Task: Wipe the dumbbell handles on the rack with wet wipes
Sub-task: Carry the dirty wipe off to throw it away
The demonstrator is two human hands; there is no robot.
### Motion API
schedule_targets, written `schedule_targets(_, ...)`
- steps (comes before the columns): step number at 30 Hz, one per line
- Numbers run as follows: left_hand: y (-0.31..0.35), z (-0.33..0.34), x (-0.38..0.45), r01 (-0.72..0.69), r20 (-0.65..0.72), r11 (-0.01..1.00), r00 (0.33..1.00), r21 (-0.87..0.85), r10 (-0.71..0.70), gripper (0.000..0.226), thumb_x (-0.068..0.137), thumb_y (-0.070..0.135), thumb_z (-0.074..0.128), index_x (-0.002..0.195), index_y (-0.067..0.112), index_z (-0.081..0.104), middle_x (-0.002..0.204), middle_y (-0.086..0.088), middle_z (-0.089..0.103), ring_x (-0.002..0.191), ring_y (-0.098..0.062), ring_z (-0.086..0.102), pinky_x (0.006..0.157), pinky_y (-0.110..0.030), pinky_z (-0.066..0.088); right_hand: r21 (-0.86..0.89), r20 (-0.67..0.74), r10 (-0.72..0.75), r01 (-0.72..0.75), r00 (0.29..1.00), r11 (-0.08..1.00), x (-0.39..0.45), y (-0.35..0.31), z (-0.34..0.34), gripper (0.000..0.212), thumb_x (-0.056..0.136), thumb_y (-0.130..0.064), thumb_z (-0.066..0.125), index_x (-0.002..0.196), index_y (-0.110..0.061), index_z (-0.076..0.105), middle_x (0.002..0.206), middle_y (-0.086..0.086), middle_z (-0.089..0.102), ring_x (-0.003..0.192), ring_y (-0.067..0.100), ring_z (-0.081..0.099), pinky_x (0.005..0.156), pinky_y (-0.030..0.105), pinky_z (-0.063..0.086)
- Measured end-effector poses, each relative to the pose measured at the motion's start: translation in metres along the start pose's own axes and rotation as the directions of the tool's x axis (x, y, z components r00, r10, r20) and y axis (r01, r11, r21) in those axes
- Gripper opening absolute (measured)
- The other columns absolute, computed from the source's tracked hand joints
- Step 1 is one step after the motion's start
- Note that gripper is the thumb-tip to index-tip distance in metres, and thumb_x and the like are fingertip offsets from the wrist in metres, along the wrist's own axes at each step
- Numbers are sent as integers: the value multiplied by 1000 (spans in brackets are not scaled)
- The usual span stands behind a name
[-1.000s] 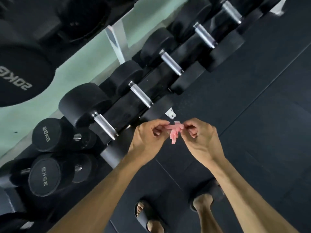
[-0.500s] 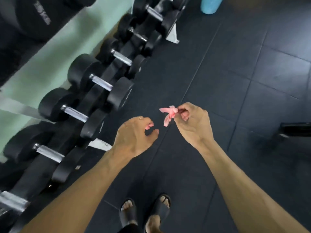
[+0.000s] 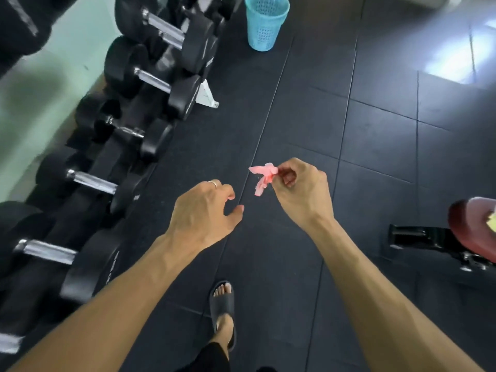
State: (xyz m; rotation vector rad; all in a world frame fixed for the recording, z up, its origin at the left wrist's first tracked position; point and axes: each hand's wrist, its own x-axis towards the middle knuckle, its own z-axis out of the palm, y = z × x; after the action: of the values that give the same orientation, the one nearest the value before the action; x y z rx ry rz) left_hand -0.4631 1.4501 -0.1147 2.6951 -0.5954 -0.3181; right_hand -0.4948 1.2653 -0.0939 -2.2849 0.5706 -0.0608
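Fingers of the right hand (image 3: pixel 300 191) are pinching a crumpled pink scrap (image 3: pixel 262 176), perhaps a wipe or its wrapper; the view is too small to tell. The left hand (image 3: pixel 204 210) is hanging just to its left, loosely curled and holding nothing, a ring (image 3: pixel 214 183) showing on one finger. Dumbbells (image 3: pixel 91 181) are lying along the rack (image 3: pixel 206 96) at the left, their metal handles (image 3: pixel 94 181) well apart from both hands. A light blue basket (image 3: pixel 265 22) is standing on the dark floor (image 3: pixel 349 130) at the far end; its contents are not showing. A sandalled foot (image 3: pixel 222 312) is standing near.
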Motion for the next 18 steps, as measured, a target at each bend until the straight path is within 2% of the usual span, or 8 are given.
schedule_targets(8,26,-36,193,-16,45,998,999,53,13,35,89,50,60,107,22,69,100,9,66,97,-14,62,71,-34,52,13,-9,26,-25,1000,1000,197,-16,-29,22,95,-35,58,86,-16,66,71,-6,64,64,11,59,63,33,52)
schedule_targets(18,70,-71,467,66,30,997,997,44,-67,33,86,51,62,101,22,69,95,9,65,90,-15,63,67,-32,50,2,46,-16,16,999,1000,484,-26,-83,24,96,-34,59,84,-14,65,69,-6,62,64,18,60,62,37,53)
